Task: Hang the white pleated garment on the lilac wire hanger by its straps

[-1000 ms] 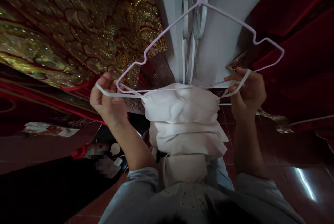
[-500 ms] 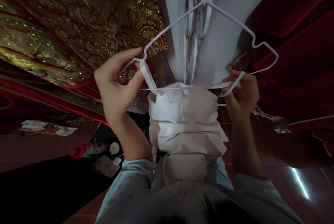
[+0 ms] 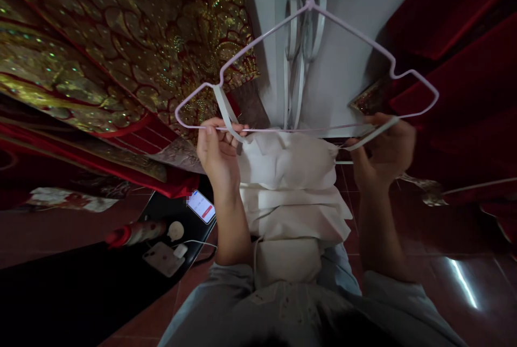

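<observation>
Hanger (image 3: 310, 5) is clasped at its lower bar by the left hand (image 3: 220, 155); a white strap (image 3: 374, 133) is gripped by the right (image 3: 385, 150)

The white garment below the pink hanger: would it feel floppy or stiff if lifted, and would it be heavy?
Probably floppy: the white garment lies in soft, layered folds. It may be fairly light for its bulk, since its edges look thin. Its narrow straps likely bend easily; one loops over the hanger.

Nothing legible; phone screen (image 3: 202, 207) too small.
</observation>
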`<act>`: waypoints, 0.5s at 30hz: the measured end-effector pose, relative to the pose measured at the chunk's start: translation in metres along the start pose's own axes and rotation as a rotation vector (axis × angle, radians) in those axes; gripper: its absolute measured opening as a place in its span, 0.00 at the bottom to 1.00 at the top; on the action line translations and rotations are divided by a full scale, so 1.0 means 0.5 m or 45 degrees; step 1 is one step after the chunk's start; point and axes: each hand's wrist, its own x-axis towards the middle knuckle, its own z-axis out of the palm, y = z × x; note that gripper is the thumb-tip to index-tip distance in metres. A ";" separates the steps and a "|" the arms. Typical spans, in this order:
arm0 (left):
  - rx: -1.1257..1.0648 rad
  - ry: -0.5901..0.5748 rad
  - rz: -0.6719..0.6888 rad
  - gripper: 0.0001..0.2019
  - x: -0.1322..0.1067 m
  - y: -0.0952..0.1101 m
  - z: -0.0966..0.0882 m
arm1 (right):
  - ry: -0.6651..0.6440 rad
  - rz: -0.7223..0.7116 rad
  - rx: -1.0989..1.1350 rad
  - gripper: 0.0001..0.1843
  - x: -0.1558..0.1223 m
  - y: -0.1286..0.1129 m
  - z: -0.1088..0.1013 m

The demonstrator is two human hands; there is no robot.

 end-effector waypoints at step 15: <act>0.154 -0.035 0.008 0.20 0.009 0.017 -0.012 | -0.387 -0.097 -0.473 0.22 0.170 -0.052 -0.037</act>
